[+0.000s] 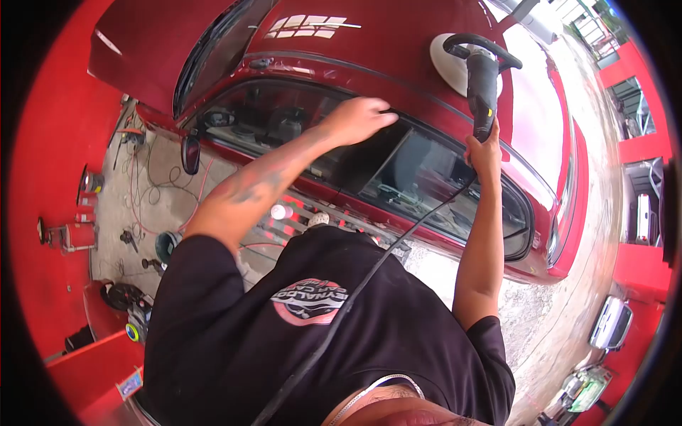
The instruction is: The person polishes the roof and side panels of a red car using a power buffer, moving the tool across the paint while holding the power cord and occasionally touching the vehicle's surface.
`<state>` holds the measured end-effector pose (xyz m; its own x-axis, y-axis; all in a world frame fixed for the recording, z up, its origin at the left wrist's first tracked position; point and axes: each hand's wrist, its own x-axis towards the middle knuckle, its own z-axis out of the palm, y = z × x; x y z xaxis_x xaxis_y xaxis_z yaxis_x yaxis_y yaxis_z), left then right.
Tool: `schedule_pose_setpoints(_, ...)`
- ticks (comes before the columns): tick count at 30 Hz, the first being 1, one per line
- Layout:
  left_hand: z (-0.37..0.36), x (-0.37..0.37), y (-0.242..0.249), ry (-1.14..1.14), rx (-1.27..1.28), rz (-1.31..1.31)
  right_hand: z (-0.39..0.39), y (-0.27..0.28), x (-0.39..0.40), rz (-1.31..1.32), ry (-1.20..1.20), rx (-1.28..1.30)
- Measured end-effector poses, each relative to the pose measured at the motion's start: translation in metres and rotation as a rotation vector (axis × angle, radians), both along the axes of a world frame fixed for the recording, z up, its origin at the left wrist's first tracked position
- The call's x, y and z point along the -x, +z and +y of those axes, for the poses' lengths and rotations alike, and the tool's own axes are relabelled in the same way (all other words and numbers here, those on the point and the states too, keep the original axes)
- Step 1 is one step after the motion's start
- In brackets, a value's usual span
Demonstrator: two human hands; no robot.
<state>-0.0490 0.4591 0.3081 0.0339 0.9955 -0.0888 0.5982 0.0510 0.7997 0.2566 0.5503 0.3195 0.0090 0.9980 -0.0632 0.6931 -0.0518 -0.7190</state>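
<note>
My right hand point(486, 153) is wrapped around the rear body of a black car polisher point(482, 85) with a loop handle at its front. The polisher's round white pad point(447, 65) lies against the roof of a dark red car point(398, 42). A black power cord point(341, 312) runs from the tool across my body. My left hand point(359, 121) is slightly blurred above the car's side windows point(419, 167), with its fingers loosely apart and nothing in them.
A side mirror point(190, 154) sticks out at the left. Hoses and cords point(153, 188) lie on the floor behind the car, near a red machine point(79, 236) by the red wall point(50, 142). Other vehicles, including a silver one point(612, 323), stand at the right.
</note>
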Motion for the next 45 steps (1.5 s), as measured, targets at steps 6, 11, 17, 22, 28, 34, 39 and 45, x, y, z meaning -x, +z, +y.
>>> schedule_pose_setpoints(6,0.115,-0.102,0.0,0.022,0.122,-0.431,-0.013,-0.006,0.032,0.051,-0.011,0.039)
schedule_pose_setpoints(11,0.139,-0.122,-0.021,0.41,0.235,-0.782,-0.027,0.002,0.067,0.066,0.058,0.048)
schedule_pose_setpoints(17,0.149,-0.04,0.0,0.203,0.335,-1.032,-0.037,0.033,0.104,0.022,0.113,0.149)
schedule_pose_setpoints(22,0.147,-0.029,-0.019,0.337,0.387,-1.212,-0.098,0.048,0.114,-0.019,0.108,0.109)
schedule_pose_setpoints(28,0.045,-0.06,-0.054,0.305,0.348,-1.215,-0.199,-0.029,0.093,0.089,0.043,0.026)
schedule_pose_setpoints(34,-0.019,-0.043,-0.062,0.272,0.219,-1.195,-0.224,-0.056,0.1,0.43,-0.038,0.374)
schedule_pose_setpoints(39,-0.034,-0.007,-0.07,0.448,0.151,-1.292,-0.206,-0.053,0.128,0.183,0.179,0.372)
schedule_pose_setpoints(45,-0.054,0.068,-0.096,0.686,0.157,-1.313,-0.189,-0.065,0.181,0.092,0.419,0.259)
